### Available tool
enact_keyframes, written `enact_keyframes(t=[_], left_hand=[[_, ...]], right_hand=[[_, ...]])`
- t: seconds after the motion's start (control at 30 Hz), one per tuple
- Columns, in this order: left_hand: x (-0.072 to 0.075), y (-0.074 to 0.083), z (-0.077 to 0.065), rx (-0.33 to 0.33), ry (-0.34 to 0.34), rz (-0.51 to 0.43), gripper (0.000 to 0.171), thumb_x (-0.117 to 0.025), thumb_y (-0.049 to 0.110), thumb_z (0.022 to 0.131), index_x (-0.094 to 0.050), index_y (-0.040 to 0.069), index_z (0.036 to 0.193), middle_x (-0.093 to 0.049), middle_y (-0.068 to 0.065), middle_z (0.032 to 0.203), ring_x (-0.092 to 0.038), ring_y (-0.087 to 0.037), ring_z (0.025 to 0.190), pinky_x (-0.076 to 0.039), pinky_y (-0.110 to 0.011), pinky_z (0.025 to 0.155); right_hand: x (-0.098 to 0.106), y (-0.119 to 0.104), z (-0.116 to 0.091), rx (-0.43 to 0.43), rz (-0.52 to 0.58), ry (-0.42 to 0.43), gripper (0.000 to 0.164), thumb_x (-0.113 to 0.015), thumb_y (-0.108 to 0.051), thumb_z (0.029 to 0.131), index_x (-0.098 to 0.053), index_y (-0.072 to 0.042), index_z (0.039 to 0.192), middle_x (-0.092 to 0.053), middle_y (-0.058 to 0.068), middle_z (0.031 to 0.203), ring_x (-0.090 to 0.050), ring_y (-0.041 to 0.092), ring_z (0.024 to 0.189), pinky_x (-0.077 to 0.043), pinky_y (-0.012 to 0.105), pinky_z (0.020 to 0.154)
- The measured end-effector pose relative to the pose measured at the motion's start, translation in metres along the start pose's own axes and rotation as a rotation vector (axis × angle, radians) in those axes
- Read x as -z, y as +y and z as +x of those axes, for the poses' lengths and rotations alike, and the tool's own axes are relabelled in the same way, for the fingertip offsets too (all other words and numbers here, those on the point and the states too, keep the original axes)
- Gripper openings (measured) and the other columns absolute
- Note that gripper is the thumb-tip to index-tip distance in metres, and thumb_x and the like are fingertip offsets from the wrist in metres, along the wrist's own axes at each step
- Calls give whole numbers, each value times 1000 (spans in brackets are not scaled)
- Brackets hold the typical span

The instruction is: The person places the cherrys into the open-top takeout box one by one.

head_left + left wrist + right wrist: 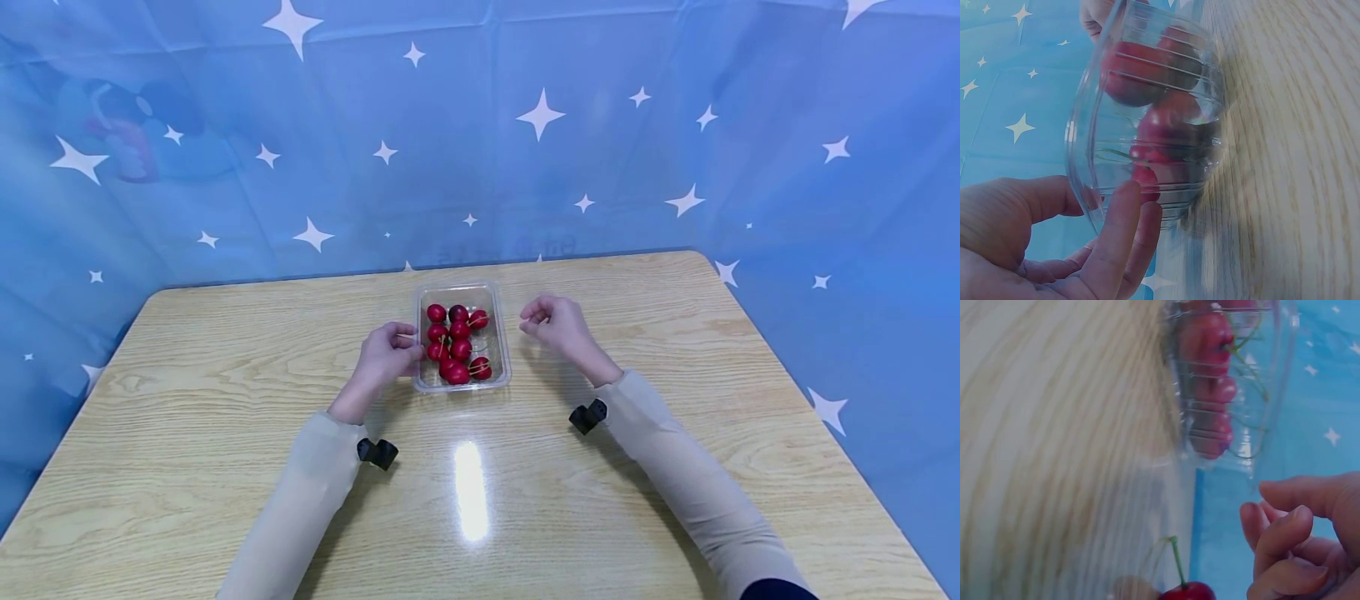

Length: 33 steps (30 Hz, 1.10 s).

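Note:
A clear plastic container [501,350] with several red cherries [461,348] in it stands on the table, some cherries with green stems. My left hand [387,354] is at its left side; in the left wrist view the thumb and fingers [1119,240] pinch the rim and side wall. To the right of the container, and apart from it, hovers my right hand [557,323], its fingers loosely curled with nothing in them. A single cherry [1188,592] with a green stem shows at the bottom of the right wrist view; the head view does not show it.
The pale wooden table [225,400] extends to both sides and toward me. Just behind its far edge hangs a blue cloth [465,167] with white stars. Small black wrist cameras [377,453] sit on both sleeves.

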<state>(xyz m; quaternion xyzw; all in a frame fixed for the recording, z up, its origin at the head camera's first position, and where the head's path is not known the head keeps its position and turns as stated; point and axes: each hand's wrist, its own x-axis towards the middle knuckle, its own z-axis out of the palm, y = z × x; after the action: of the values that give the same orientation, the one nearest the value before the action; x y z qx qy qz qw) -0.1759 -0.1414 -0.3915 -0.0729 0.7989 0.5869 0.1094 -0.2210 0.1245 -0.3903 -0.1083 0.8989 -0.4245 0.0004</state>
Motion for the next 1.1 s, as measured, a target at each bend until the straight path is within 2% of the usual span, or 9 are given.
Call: enact_keyframes(t=[0.2,0.4,0.7,0.93,1.1], left_hand=[[0,-1,0,-4,2,-6,38,-55,1,90,-48,-5,127,-55,-20,106,-61,-35,93,-59,-30,67],[0,-1,0,-2,1,2,39,-56,0,89,-48,-5,127,-55,-20,107,-61,-35,94,-59,-31,68],[1,-1,0,-4,-5,-2,38,-55,0,90,-48,-4,127,-56,-20,108,-61,-35,94,-59,-30,69],[1,0,0,-3,-6,-3,38,-55,0,90,-48,-5,127,-56,-22,109,-61,-37,94,-59,-30,68],[0,0,0,-1,-4,2,39,-55,0,90,-48,-5,128,-56,-21,109,-61,-36,94,-59,-30,68]], right_hand=[[-2,8,1,49,-88,-17,11,-64,4,80,-65,7,90,-65,15,78,-58,24,68,-48,31,63],[-3,11,1,73,-169,-43,8,-63,3,81,-64,5,88,-65,14,78,-60,26,72,-52,38,68],[-4,9,2,66,-276,-89,7,-61,5,82,-63,3,89,-64,14,83,-61,26,78,-52,37,70],[-4,6,4,57,-365,-132,6,-60,4,84,-59,-1,81,-58,9,74,-52,22,67,-45,32,61],[-5,5,6,39,-405,-174,6,-60,0,87,-57,-2,82,-56,8,74,-52,21,65,-46,31,60]])
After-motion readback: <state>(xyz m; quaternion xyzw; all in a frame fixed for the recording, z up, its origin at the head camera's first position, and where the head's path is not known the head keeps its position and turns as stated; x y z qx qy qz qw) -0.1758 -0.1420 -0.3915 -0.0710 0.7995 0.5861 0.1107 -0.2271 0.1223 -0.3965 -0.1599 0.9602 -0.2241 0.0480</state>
